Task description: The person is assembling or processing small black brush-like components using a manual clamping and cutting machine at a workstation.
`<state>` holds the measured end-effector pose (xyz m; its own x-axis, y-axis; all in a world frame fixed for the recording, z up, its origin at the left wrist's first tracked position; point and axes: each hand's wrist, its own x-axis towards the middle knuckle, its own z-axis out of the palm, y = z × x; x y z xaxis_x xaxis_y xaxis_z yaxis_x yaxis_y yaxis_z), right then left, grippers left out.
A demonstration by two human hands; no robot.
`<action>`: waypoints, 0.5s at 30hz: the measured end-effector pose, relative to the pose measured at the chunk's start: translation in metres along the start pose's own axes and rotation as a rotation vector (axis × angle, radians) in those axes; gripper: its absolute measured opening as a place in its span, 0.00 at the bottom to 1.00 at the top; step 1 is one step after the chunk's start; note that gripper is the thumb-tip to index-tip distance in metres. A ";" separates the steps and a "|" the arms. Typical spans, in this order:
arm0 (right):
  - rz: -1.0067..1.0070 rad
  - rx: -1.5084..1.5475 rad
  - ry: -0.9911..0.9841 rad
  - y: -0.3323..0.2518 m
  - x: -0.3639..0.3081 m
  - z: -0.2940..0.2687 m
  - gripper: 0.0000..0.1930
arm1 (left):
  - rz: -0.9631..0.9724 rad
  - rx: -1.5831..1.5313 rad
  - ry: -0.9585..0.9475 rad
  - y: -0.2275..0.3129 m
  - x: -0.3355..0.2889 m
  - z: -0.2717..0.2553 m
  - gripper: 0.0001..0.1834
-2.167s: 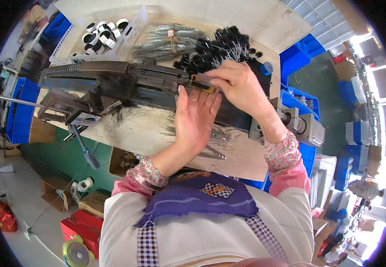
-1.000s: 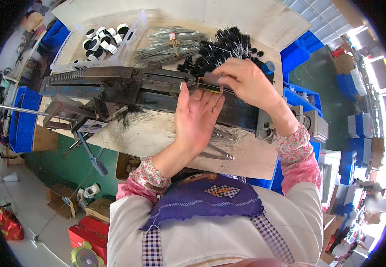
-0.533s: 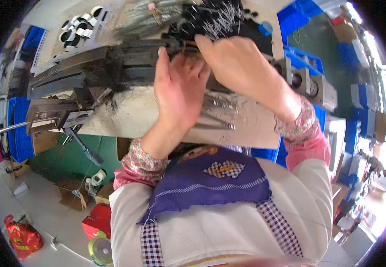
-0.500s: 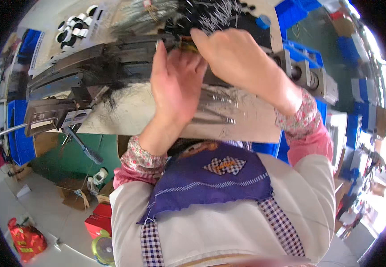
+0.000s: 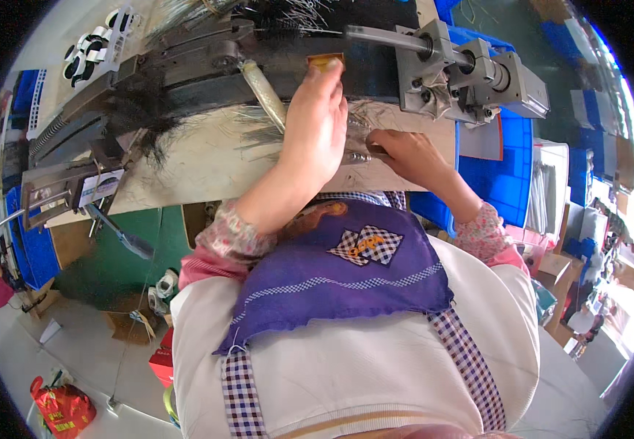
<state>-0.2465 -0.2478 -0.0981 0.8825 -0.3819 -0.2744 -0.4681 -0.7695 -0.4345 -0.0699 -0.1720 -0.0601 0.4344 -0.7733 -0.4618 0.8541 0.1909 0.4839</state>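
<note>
Left hand point(image 5: 315, 124) is laid flat, fingers extended, fingertips pressed on a small amber block point(image 5: 325, 61) at the dark machine rail point(image 5: 258, 69). Right hand point(image 5: 408, 155) is closed on thin metal wires point(image 5: 353, 146) at the desk point(image 5: 200, 164) edge. Wires: judged light, stiff, springy, slippery; best pinched nr. the ends. Black bristle tufts point(image 5: 141, 121) look soft; cylinder point(image 5: 470, 69) is hard, grey, blocky.

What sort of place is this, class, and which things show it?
Probably a small brush-making workshop: a long metal machine on a wooden bench, loose black bristles, and blue crates stacked around.
</note>
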 end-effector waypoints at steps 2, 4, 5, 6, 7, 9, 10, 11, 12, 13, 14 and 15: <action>-0.095 0.039 0.120 0.014 0.004 0.010 0.08 | -0.079 0.042 -0.257 0.013 -0.030 -0.011 0.24; -0.151 0.110 0.132 0.016 0.001 0.002 0.08 | -0.046 -0.015 -0.603 0.040 -0.057 -0.036 0.26; -0.190 0.176 0.152 0.014 -0.001 -0.004 0.08 | 0.307 0.453 -0.468 0.051 -0.071 -0.061 0.25; -0.189 0.188 0.152 0.009 -0.005 -0.015 0.08 | 0.650 0.916 -0.310 0.062 -0.081 -0.098 0.24; -0.138 0.249 0.201 0.001 -0.012 -0.033 0.06 | 1.039 1.543 -0.054 0.083 -0.083 -0.152 0.27; -0.115 0.322 0.227 -0.012 -0.018 -0.059 0.05 | 1.337 2.260 0.717 0.117 -0.100 -0.158 0.38; -0.104 0.397 0.340 -0.016 -0.020 -0.068 0.04 | 1.193 2.420 1.125 0.133 -0.108 -0.194 0.42; -0.100 0.474 0.448 -0.018 -0.018 -0.076 0.03 | 0.957 2.503 1.347 0.157 -0.124 -0.239 0.42; -0.164 0.467 0.508 -0.017 -0.014 -0.081 0.04 | 1.044 2.158 1.141 0.181 -0.142 -0.286 0.43; -0.223 0.457 0.567 -0.014 -0.010 -0.085 0.05 | 0.509 1.842 1.474 0.192 -0.157 -0.291 0.45; -0.253 0.518 0.601 -0.013 -0.005 -0.087 0.04 | 0.365 1.877 1.643 0.204 -0.168 -0.294 0.47; -0.285 0.531 0.581 -0.012 -0.002 -0.091 0.04 | 0.355 1.859 1.688 0.209 -0.179 -0.301 0.47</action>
<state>-0.2389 -0.2844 -0.0146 0.7853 -0.5239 0.3299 -0.0541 -0.5888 -0.8064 0.1173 0.1887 -0.1002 0.9505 0.1799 0.2534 0.1714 -0.9836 0.0554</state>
